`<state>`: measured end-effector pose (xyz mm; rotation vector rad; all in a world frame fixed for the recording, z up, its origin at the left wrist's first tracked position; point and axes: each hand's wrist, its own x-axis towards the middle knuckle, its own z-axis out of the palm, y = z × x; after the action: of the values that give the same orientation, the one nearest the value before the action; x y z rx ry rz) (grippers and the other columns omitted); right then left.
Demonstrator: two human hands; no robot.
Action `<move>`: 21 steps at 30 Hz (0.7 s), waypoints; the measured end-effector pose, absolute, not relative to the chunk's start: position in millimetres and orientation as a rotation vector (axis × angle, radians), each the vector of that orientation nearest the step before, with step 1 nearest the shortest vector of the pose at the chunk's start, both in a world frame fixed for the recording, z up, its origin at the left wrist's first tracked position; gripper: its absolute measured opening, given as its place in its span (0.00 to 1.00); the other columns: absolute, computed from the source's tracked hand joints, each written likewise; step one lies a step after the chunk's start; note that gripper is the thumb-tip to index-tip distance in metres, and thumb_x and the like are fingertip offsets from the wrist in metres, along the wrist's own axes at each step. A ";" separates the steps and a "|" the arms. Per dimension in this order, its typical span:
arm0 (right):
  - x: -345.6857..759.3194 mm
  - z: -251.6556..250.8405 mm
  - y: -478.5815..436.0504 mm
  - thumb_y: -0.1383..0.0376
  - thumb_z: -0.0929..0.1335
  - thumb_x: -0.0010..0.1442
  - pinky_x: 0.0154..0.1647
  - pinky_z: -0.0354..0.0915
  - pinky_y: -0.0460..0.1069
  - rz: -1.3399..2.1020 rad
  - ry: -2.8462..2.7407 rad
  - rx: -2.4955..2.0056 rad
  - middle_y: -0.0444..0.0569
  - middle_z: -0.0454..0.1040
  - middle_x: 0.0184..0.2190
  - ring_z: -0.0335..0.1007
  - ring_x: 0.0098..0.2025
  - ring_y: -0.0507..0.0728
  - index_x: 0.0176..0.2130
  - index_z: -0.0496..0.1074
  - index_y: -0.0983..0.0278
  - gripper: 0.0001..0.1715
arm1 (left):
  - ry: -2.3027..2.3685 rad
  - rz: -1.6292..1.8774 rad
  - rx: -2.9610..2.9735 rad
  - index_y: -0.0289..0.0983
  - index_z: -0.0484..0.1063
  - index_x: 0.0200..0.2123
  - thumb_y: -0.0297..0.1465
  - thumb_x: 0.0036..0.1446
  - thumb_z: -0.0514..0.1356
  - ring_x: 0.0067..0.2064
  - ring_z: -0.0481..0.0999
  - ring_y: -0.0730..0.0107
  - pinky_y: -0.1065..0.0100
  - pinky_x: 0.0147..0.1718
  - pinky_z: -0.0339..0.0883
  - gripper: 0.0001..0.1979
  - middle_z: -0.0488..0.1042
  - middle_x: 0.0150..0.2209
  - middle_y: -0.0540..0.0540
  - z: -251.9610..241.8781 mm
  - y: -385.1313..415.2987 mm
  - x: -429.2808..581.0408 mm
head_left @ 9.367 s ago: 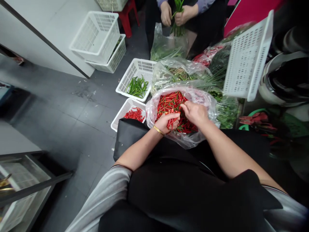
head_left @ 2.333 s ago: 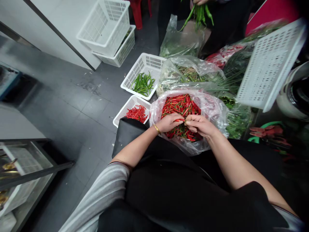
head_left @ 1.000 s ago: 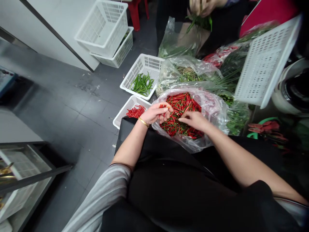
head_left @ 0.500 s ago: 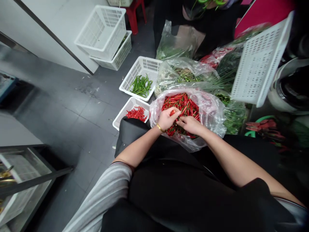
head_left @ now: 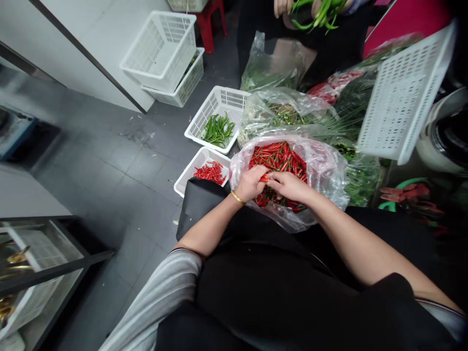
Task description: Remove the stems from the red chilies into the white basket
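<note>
A clear plastic bag full of red chilies lies open at my lap. Over the chilies, my left hand, with a gold bracelet at its wrist, is closed around a red chili. My right hand meets it from the right, its fingertips pinched at that chili's end. Left of the bag, a white basket holds loose red chilies. Another white basket behind it has green chilies.
Bags of greens stand behind the chili bag. A tilted white basket is at the right. Stacked baskets and a red stool stand at the back. Another person's hand is near green peppers at the top.
My left hand has shifted slightly left, and the red chili now shows between both hands. At the top, the other person's hand and more green peppers have come into view.
</note>
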<state>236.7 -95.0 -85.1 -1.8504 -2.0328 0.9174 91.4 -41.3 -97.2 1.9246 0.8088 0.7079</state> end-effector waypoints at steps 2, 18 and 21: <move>233.0 -76.3 -91.0 0.64 0.58 0.64 0.37 0.61 0.49 0.812 -2.162 -1.930 0.54 0.75 0.34 0.71 0.36 0.58 0.36 0.70 0.64 0.13 | 0.831 0.710 1.873 0.37 0.64 0.26 0.30 0.55 0.58 0.37 0.67 0.68 0.68 0.39 0.62 0.06 0.65 0.28 0.47 -93.1 -42.4 89.4; 235.2 -125.7 -67.5 0.68 0.55 0.66 0.34 0.61 0.50 0.379 -2.630 -1.995 0.61 0.66 0.49 0.71 0.43 0.61 0.58 0.65 0.61 0.24 | 0.667 0.542 0.709 0.34 0.63 0.23 0.34 0.52 0.54 0.20 0.66 0.75 0.73 0.17 0.57 0.10 0.68 0.21 0.47 -86.9 -9.8 61.9; 238.9 -133.3 -56.4 0.69 0.56 0.65 0.35 0.62 0.51 0.404 -2.657 -1.986 0.64 0.68 0.47 0.72 0.41 0.62 0.51 0.69 0.68 0.20 | 0.638 0.536 0.744 0.34 0.65 0.26 0.32 0.48 0.56 0.17 0.63 0.76 0.74 0.16 0.54 0.06 0.64 0.18 0.51 -86.8 -6.1 56.7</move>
<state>238.9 -56.4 -133.3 -1.9857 -2.6571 0.4041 56.7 -6.1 -86.8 0.7437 0.6382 0.5357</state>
